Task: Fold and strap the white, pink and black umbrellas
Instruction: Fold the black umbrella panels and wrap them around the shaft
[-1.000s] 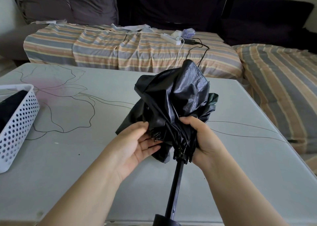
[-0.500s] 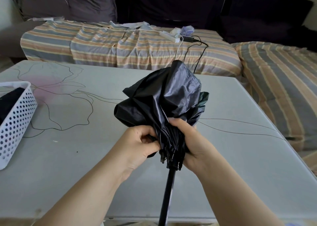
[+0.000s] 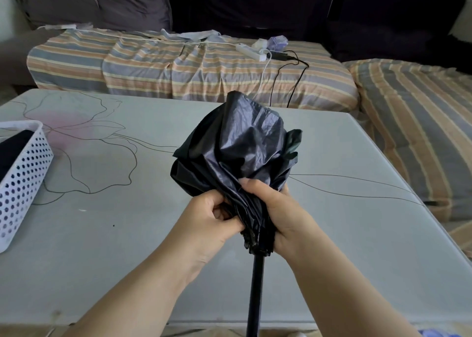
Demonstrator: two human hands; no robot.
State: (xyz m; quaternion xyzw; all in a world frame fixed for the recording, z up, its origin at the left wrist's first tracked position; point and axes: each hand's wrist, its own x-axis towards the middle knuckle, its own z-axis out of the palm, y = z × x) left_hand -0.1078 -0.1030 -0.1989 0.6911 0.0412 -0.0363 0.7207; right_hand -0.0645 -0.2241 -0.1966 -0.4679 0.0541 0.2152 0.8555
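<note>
A black umbrella [image 3: 245, 145] is held upright above the table, its canopy bunched and crumpled, its black shaft [image 3: 256, 290] running down out of the frame's bottom edge. My left hand [image 3: 207, 221] pinches the cloth folds at the canopy's lower left. From the right side, my right hand [image 3: 274, 214] wraps around the gathered ribs and cloth. Both hands meet just above the rib tips. No white or pink umbrella shows as such; a dark item lies in the basket, only partly seen.
A white perforated basket [image 3: 23, 180] stands at the table's left edge. The pale table [image 3: 102, 234] has a flower line drawing. Behind it is a striped sofa cover [image 3: 178, 68] with a white power strip [image 3: 251, 51] and black cables.
My left hand went from open beside the canopy to closed on its folds. The canopy has been gathered tighter and the umbrella lifted slightly.
</note>
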